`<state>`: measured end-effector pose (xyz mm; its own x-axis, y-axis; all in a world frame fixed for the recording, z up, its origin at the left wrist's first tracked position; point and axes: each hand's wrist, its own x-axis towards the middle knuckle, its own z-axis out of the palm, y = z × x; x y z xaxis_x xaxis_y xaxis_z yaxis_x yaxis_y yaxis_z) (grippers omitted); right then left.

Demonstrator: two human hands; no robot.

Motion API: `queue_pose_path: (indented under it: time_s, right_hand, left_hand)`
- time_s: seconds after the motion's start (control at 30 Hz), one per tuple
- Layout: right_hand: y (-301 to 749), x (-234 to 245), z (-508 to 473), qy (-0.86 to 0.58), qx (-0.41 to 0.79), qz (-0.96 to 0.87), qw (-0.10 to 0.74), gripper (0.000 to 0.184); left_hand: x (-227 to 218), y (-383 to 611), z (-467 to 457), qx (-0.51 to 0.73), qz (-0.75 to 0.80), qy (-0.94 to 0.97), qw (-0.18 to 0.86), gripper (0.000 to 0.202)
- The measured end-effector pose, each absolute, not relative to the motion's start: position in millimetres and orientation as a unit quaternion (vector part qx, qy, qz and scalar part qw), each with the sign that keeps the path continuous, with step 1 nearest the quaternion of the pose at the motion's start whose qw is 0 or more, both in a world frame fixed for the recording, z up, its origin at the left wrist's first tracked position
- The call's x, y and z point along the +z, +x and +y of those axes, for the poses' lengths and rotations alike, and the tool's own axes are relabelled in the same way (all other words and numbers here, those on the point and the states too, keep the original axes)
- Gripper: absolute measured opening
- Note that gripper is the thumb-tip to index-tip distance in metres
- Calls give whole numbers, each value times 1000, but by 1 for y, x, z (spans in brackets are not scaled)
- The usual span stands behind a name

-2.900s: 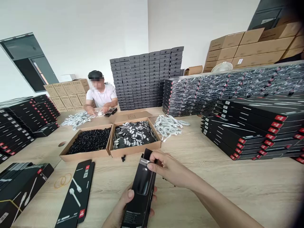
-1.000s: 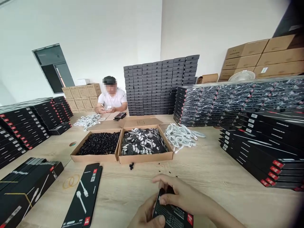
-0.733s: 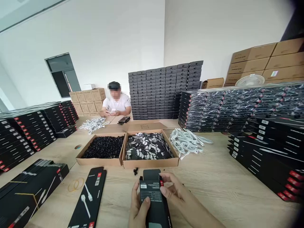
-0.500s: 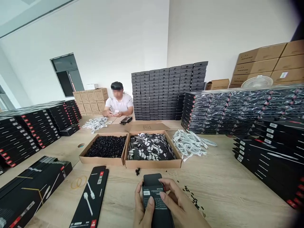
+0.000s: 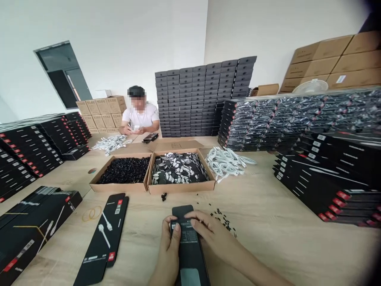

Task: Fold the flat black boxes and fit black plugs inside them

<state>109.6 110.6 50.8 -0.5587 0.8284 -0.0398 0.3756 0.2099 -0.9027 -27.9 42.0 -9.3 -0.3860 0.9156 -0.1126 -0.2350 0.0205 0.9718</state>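
A long black cardboard box (image 5: 190, 248) with white print points away from me at the table's near edge. Its end flap (image 5: 182, 211) stands out at the far end. My left hand (image 5: 169, 248) grips the box's left side, with the thumb lying on the printed face. My right hand (image 5: 208, 230) holds the far right corner by the flap, fingers bent over the edge. To the left lies a flat black cable carton (image 5: 108, 234) with a white cable picture. Small black pieces (image 5: 223, 220) are scattered beyond my right hand.
Ahead stand an open carton of small black parts (image 5: 123, 171) and one of black-and-white tags (image 5: 178, 169). White cables (image 5: 228, 163) lie beside them. Black box stacks flank both sides (image 5: 327, 178), (image 5: 26, 151). A person in a white shirt (image 5: 139, 115) sits across the table.
The view has shifted, so the scene sits higher and further left. More of the black box's near length shows. My right hand's fingers have closed in nearer the flap.
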Motion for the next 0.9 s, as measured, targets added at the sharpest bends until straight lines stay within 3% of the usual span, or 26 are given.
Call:
queue_pose_path:
  time_s: [0.1,0.17,0.27,0.4,0.7,0.9]
  right_hand:
    - [112,49,115,-452,546,-659,252,65]
    - [112,47,119,-468,616,-582,249,70]
    - [112,47,122,-438,722,-484,229,62]
    - [114,52,122,-405,754,-476,205,41]
    - [123,67,132,-358,768,-518,120,44]
    - [124,62,134,-380,753,-522,125,47]
  left_hand:
    - [1,-29,38,611,521,324,501,37]
    - [3,-29,36,597,516,350,505,33]
    - [2,-28,34,585,513,382,499,32]
    - [3,-29,35,581,508,394,499,30]
    - [15,-27,27,580,471,362,557,37]
    - [8,-29,29,575,458,369,569,33]
